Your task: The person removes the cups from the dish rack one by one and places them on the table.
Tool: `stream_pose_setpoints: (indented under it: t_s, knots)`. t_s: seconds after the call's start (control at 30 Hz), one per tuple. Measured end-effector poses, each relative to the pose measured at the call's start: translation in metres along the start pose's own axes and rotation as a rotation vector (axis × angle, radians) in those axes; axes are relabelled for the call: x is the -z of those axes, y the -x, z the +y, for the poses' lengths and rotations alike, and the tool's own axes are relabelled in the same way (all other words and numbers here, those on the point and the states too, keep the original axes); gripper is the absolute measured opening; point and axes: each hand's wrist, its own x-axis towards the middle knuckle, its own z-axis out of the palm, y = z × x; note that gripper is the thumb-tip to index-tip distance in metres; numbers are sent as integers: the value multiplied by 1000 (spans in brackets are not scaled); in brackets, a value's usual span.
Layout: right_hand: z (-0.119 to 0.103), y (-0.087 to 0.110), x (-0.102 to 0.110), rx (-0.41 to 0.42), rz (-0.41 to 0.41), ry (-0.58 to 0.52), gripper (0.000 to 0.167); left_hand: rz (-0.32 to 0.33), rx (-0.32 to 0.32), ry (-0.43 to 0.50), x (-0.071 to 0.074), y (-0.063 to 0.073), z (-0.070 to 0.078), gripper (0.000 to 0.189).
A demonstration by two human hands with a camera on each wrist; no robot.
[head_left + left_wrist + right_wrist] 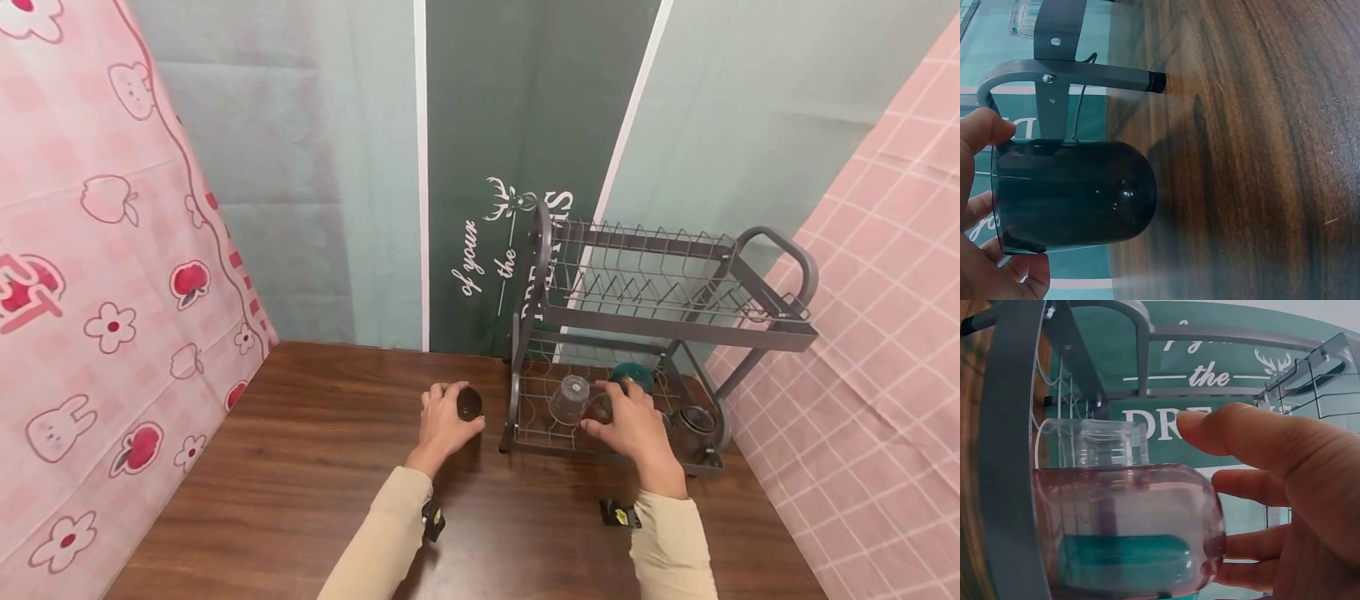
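My left hand [441, 423] holds a dark tinted glass [1072, 194] by its rim, thumb on one side and fingers on the other. The glass stands upright over the wooden table, just left of the rack, its rounded base close to the tabletop. At the lower tier my right hand [633, 423] reaches round an upside-down pinkish glass [1135, 506]. Its fingertips are right at the glass's rounded base, while the thumb stands apart from it. Beside that glass, to the left, is a clear glass [570, 400], also upside down.
A grey two-tier dish rack [675, 329] stands at the right of the wooden table [315, 467]; wire slots fill its upper tier. On the lower tier are a teal glass [632, 375] at the back and a dark glass [696, 427] at the right. Curtains enclose the table.
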Motion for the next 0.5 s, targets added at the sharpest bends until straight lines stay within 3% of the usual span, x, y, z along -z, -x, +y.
stream_pose_setpoints:
  t_s: [0.3,0.5]
  knots:
    - [5,1,-9,-23,-38,-54,67,-4,-22,-4,-7,-1,-1,63]
    - [4,2,-17,8,11,-55,61,-14,-15,-15,-7,-1,-4,62]
